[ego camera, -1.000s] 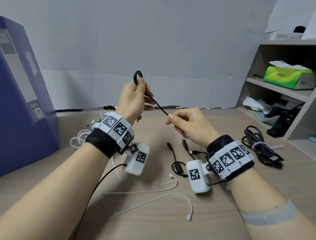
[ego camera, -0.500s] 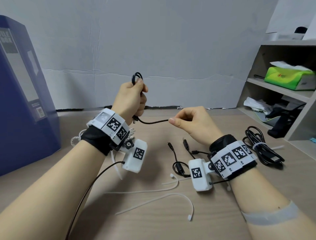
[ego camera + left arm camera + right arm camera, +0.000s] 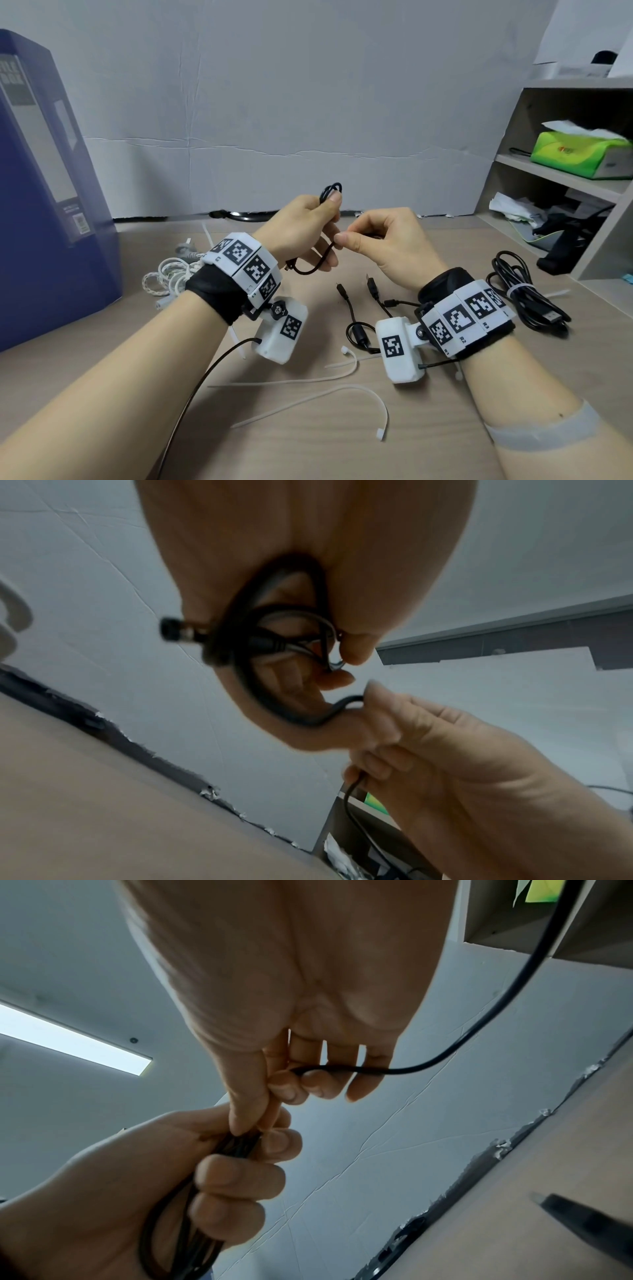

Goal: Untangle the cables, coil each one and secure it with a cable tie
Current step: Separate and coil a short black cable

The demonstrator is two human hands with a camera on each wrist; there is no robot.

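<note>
We are coiling the thin black cable in mid-air: the left hand is gripping the gathered loops with curled fingers, and the right hand is pinching the free run between thumb and forefinger. Next, in our judgement, we are laying another loop into the left grip. We are counting one tied black bundle, one white cable heap, three loose cable ties in plain view

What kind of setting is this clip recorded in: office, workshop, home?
Probably an office or study desk, set up for recording. A blue file box stands on the wooden desk, an open shelf holds a tissue pack, and paper sheeting covers the wall behind.
</note>
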